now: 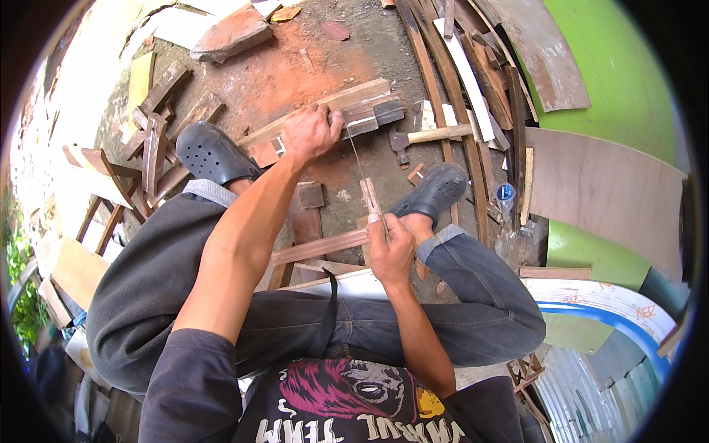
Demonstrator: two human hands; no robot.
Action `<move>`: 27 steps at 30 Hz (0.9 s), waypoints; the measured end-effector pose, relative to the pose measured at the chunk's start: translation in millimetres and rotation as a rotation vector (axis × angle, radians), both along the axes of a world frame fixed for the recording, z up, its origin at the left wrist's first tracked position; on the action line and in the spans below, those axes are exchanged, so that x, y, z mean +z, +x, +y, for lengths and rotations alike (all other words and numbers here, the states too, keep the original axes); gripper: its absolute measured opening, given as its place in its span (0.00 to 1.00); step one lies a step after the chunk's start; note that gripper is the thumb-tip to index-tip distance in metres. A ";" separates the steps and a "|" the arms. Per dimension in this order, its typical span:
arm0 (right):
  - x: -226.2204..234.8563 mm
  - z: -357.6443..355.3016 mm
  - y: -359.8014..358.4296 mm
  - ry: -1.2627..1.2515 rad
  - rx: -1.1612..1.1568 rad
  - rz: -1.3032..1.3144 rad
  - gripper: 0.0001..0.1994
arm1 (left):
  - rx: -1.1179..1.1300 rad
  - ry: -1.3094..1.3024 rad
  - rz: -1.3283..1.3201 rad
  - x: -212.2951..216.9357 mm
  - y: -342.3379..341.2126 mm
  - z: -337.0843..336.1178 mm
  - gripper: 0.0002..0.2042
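While offcuts [155, 151] are lying heaped at left, the left hand [309, 135] is pressing on boards [362, 111], its fingers curling closed over the wood. The boards are resting on the ground [295, 55], upper centre. A thin blade [357, 156], seemingly a saw's, is reaching the boards just beside the left thumb. The right hand [390, 247] is gripping its wooden handle [371, 198], fingers closing fully round. Step, as judged: cutting across the boards; the next stroke is calling for a firm left hold and straight travel, thumb clear. A hammer [437, 134] is lying to the right. Container: one clear plastic, blue-topped vessel [505, 194], farther right; contents undetermined.
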State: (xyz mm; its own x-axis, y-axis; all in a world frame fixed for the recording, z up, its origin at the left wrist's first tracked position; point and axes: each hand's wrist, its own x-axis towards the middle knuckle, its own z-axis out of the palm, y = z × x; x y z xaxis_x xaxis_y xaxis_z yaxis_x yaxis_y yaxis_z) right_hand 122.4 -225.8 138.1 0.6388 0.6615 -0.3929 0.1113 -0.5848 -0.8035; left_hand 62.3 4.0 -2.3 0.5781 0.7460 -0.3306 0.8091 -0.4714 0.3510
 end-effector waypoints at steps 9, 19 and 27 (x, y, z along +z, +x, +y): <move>5.7 5.7 -0.8 0.006 0.027 -0.063 0.17 | -0.033 -0.034 0.045 -1.3 0.5 3.2 0.22; 8.4 -52.3 -10.3 -0.033 -0.074 0.049 0.18 | -0.015 -0.016 0.001 -0.9 -1.7 2.3 0.23; 1.1 -55.2 0.1 0.053 -0.114 0.124 0.18 | 0.019 0.005 -0.073 -5.8 -3.0 0.5 0.24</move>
State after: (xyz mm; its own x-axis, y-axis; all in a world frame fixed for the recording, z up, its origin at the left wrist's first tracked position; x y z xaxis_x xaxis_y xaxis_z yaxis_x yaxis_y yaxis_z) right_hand 122.4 -281.0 139.2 0.6595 0.6096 -0.4399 -0.0552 -0.5443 -0.8371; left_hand 59.3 4.5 -8.1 0.5859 0.7587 -0.2846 0.7905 -0.4579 0.4067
